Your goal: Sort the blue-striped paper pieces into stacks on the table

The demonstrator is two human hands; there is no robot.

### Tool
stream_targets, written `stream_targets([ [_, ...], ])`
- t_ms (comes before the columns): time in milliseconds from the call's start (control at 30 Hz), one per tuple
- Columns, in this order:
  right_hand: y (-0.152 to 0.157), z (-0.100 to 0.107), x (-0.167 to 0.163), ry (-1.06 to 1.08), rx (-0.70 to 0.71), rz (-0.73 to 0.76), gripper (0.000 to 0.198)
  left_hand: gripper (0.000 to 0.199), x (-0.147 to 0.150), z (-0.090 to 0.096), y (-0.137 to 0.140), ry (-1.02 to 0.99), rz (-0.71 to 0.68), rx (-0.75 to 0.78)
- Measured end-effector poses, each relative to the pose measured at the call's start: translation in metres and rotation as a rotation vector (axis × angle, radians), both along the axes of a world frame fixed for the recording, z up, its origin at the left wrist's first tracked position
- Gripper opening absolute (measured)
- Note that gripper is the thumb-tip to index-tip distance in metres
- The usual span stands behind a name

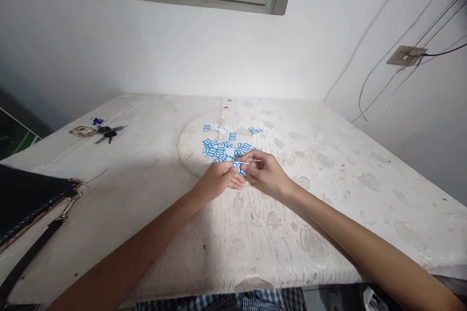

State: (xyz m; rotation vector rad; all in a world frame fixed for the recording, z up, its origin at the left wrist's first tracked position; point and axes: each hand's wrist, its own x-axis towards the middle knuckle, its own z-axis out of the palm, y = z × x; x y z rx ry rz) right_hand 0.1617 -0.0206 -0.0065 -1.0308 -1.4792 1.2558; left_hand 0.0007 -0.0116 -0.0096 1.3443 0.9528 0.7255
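Note:
A loose heap of small white paper slips with blue print lies on the worn white table, inside a faint round mark. At the heap's near edge my left hand and my right hand meet, fingertips together. Between them they pinch one blue-printed slip. A thin white stick pokes out above my right fingers. Which hand bears the slip more I cannot tell.
A bunch of keys with a fob lies at the far left. A black bag with a strap rests on the left near edge. The wall at the right carries a socket and hanging wires.

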Motion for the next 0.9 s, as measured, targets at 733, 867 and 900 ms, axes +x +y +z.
stream_targets([
  [733,0.063,-0.029,0.055,-0.672,0.434,-0.206,0.038,0.024,-0.002,0.019,0.004,0.053,0.220,0.062],
  [867,0.052,-0.016,0.051,-0.296,0.306,-0.175,0.032,0.027,-0.002,0.010,0.007,0.027,0.178,0.024],
  [900,0.048,-0.010,0.048,-0.205,0.252,-0.163,0.030,0.029,-0.001,0.008,0.007,0.013,0.164,0.013],
])
